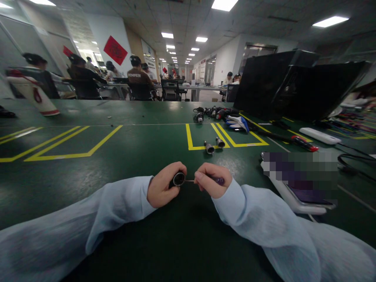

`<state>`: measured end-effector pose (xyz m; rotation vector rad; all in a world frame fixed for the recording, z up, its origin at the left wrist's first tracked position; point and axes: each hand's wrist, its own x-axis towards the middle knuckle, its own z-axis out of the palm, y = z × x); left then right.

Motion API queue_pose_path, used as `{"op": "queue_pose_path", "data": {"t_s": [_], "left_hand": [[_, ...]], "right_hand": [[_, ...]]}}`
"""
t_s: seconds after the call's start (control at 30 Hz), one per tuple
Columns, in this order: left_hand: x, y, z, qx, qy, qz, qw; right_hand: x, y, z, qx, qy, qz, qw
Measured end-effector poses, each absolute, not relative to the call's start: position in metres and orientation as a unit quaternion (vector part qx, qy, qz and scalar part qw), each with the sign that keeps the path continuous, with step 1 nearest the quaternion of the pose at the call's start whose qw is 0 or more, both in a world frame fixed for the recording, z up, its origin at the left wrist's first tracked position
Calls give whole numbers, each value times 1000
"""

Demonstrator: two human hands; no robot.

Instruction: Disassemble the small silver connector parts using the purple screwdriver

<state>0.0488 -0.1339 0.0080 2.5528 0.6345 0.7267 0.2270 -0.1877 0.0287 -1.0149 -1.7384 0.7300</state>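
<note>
My left hand [165, 187] is wrapped round a small cylindrical metal part [179, 179], its round dark opening facing me. Closed on the purple handle of a small screwdriver [219, 181], my right hand [214, 179] is just to the right. The thin shaft points left and reaches the side of the metal part; my fingers hide where its tip meets it. Beyond my hands, two similar metal parts [209, 148] lie by a yellow tape line on the green table [132, 243].
Farther back lie a heap of dark cables and connectors [211, 112] and a blue-and-white glove [237, 123]. On the right are a phone on a white stand [293, 192], a red-and-black tool [304, 143], a white power strip [320, 135] and large black monitors [273, 86]. Several people sit beyond.
</note>
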Motion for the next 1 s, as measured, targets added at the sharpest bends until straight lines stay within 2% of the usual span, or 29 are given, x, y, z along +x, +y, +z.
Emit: {"op": "queue_pose_path", "data": {"t_s": [0.3,0.47,0.6,0.77,0.9,1.0], "left_hand": [[51,-142,16,974,204,92,35],[54,-146,30,969,246,-20,-28],[57,-146,39,962,254,-74,-62],[59,-142,43,960,225,-148,-74],[61,-143,42,950,227,-175,-123],[61,-149,36,947,221,-148,-181]], "right_hand": [[223,-180,13,-447,-675,344,477],[219,-170,4,-461,-576,434,516],[219,-162,1,-448,-461,531,553],[219,-158,-1,-431,-385,568,586],[220,-156,-4,-432,-379,579,578],[220,-156,-4,-425,-389,582,574]]}}
